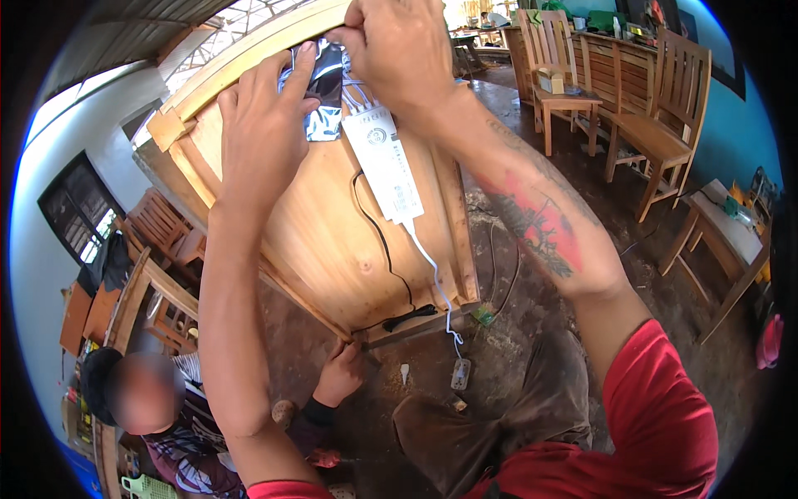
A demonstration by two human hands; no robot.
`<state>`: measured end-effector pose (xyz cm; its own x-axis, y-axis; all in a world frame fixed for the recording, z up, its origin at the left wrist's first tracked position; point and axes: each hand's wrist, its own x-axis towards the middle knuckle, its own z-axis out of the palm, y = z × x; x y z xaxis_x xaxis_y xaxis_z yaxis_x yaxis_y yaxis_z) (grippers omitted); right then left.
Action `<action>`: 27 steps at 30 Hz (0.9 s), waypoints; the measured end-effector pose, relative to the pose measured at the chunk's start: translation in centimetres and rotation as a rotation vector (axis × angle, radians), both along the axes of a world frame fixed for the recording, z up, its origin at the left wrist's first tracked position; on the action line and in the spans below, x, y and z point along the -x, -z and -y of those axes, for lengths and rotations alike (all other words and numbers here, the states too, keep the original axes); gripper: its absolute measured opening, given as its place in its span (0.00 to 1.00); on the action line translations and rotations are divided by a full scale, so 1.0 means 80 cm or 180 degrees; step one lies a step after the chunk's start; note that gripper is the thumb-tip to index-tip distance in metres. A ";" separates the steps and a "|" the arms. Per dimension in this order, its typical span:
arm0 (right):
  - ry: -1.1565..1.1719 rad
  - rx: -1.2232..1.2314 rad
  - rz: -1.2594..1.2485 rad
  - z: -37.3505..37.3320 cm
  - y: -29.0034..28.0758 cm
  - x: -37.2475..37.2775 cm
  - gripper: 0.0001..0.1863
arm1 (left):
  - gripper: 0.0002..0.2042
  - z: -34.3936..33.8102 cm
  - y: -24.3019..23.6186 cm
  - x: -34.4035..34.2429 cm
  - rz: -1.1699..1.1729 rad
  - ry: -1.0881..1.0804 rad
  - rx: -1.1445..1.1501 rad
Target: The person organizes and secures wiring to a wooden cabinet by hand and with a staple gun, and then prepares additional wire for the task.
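A shiny black piece of tape or plastic film [326, 83] lies near the top of a light wooden panel [332, 224], over bluish wires. My left hand [270, 125] lies along its left side, fingers stretched out, thumb and fingertip pressing its edge. At its upper right edge, my right hand [399, 54] is closed with curled fingers, pinching the film near the panel's top rail. Just below is a slim white power supply box [384, 162] fixed to the panel, with wires at its upper end and a white cord [431, 262] leaving its lower end.
A co-worker's hand [339, 374] touches the panel's lower corner. A black cable [382, 241] hangs down the panel. On the floor lie a socket block [460, 374] and a small white tube [405, 373]. Wooden chairs [661, 125] and a small table [723, 224] stand at the right.
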<state>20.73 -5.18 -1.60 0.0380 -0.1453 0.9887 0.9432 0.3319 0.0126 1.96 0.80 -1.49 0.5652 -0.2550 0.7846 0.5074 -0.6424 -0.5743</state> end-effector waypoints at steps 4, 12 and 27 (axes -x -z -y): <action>0.0562 -0.0294 0.0166 0.014 -0.002 -0.006 0.12 | 0.28 0.004 0.004 -0.006 0.0107 -0.0316 -0.0278; 0.0721 -0.0824 0.0757 0.034 -0.017 -0.005 0.20 | 0.26 0.004 0.003 -0.006 0.0101 -0.0593 -0.0175; 0.0030 0.0324 0.0628 0.031 -0.035 -0.036 0.22 | 0.24 -0.001 0.012 -0.010 0.0411 -0.0012 -0.0169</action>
<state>23.61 -7.66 1.20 -0.1587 -0.0440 0.9864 0.9288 0.3321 0.1642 2.78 0.91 -2.49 0.4614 -0.2963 0.8363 0.5816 -0.6108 -0.5373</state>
